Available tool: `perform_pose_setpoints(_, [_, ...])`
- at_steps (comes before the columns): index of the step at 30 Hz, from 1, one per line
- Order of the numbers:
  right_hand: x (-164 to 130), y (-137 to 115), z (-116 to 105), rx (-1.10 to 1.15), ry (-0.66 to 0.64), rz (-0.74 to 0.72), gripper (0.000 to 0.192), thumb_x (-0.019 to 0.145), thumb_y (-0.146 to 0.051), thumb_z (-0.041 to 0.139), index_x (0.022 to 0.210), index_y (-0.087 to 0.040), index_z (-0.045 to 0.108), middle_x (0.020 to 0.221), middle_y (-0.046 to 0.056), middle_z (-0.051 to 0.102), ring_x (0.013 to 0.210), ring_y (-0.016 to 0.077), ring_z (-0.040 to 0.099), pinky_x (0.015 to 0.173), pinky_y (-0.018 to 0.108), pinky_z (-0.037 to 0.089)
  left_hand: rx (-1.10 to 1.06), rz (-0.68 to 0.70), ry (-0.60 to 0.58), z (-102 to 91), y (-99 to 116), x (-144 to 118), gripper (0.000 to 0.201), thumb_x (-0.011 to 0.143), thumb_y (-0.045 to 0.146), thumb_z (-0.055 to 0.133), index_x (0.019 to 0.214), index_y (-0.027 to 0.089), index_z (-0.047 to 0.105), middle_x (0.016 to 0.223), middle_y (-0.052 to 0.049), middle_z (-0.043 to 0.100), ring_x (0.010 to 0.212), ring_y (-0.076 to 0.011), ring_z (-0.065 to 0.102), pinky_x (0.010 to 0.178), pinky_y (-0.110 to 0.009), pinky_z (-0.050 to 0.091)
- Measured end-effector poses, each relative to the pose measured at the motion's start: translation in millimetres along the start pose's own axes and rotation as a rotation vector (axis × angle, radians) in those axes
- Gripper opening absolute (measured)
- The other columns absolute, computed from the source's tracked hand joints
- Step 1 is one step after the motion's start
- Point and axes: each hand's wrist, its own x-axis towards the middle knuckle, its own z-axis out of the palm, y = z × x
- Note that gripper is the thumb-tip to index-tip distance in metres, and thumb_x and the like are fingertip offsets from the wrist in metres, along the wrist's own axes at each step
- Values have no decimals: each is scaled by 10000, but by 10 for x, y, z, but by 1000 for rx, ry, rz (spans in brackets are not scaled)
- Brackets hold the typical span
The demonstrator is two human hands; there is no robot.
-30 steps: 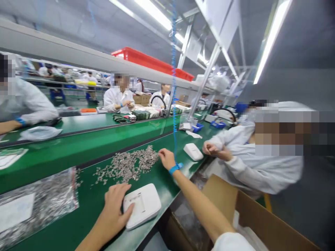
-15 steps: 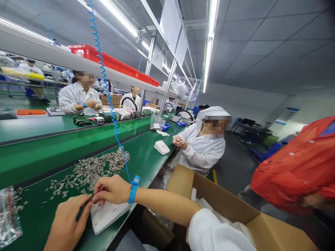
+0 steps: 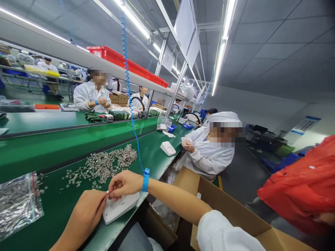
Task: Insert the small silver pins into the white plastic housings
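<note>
Head view: a white plastic housing [image 3: 121, 209], wedge-shaped with rounded corners, lies on a long green-topped bench [image 3: 151, 158] near its front edge. The person's bare left hand [image 3: 87, 211] comes in from the left beside it, thumb and fingers narrow, the tips at the housing's upper left end. The bare right hand [image 3: 127, 184] reaches across above the housing, fingers curled and thumb drawn in towards them, its tips meeting the left hand's. Whether either hand grips a small piece there cannot be told, as the fingers cover the spot.

A blue wrist strap [image 3: 146, 181] circles the right wrist, joined to a coiled blue plastic cord [image 3: 126, 66] that hangs from above. Just beyond the hands spreads a loose heap of small silvery metal pieces [image 3: 112, 162]. To the left lies a clear plastic zip bag [image 3: 19, 202] full of similar bits.

Farther along the bench sits a second white housing [image 3: 168, 149], near a co-worker in a white coat and cap [image 3: 209, 157]. An open brown cardboard box [image 3: 232, 214] stands below the right forearm.
</note>
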Motion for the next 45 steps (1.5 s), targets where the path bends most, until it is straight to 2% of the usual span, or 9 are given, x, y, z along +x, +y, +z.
perform_pose_setpoints(3, [-74,-68,-46,-390,111,-77,84,780,-162,689,821,-175,617,683,-44,631,689,115,646,716,224,498,-10,-39,-80,22,7,4,94,921,196,508,945,203,599,860,-39,642,752,-173,590,724,-318,449])
perform_pose_setpoints(6, [-180,-137,-53,-729,212,-213,109,745,-71,650,757,-178,635,785,-13,650,790,138,618,781,247,466,44,-197,-133,-4,71,19,121,914,222,474,873,195,584,829,-41,625,740,-186,566,686,-324,435])
perform_pose_setpoints(8, [-220,-112,-52,-765,231,-279,133,720,-40,649,729,-172,638,828,11,649,840,153,605,797,255,459,62,-330,-153,-15,109,30,124,898,207,452,881,185,573,874,-61,629,817,-207,570,727,-341,453])
perform_pose_setpoints(10, [-212,-27,-41,-761,310,-276,125,726,-43,649,724,-168,643,849,25,637,837,160,593,797,273,457,10,-425,-195,-5,110,32,148,876,191,466,984,170,566,967,-75,633,909,-212,570,811,-359,469])
perform_pose_setpoints(13, [-166,83,28,-783,335,-281,104,747,-62,656,746,-166,653,888,42,631,897,184,578,839,309,445,-56,-508,-281,16,92,25,150,894,192,463,997,179,571,982,-66,633,938,-208,557,838,-369,464])
perform_pose_setpoints(21, [-94,54,201,-900,277,-219,89,767,-74,634,749,-161,634,896,45,617,897,183,553,831,305,431,-81,-475,-357,11,125,38,132,911,188,482,972,180,599,937,-51,631,909,-198,551,801,-349,427])
perform_pose_setpoints(24, [-87,49,209,-930,296,-160,81,783,-82,623,765,-161,628,881,40,613,892,180,552,821,297,422,-74,-493,-352,4,128,44,130,911,182,482,958,181,603,927,-44,637,905,-195,557,797,-348,418])
perform_pose_setpoints(30, [-93,-25,184,-962,221,-110,93,772,-74,621,762,-166,628,878,36,614,884,172,563,811,280,421,-45,-482,-346,8,138,42,143,915,191,475,951,181,612,913,-49,651,887,-193,564,773,-349,410])
perform_pose_setpoints(45, [-58,-97,184,-971,110,-75,122,714,-43,618,705,-163,632,864,48,621,852,185,568,786,286,431,57,-390,-404,18,131,23,133,934,183,473,929,180,606,898,-50,648,889,-214,537,758,-368,360])
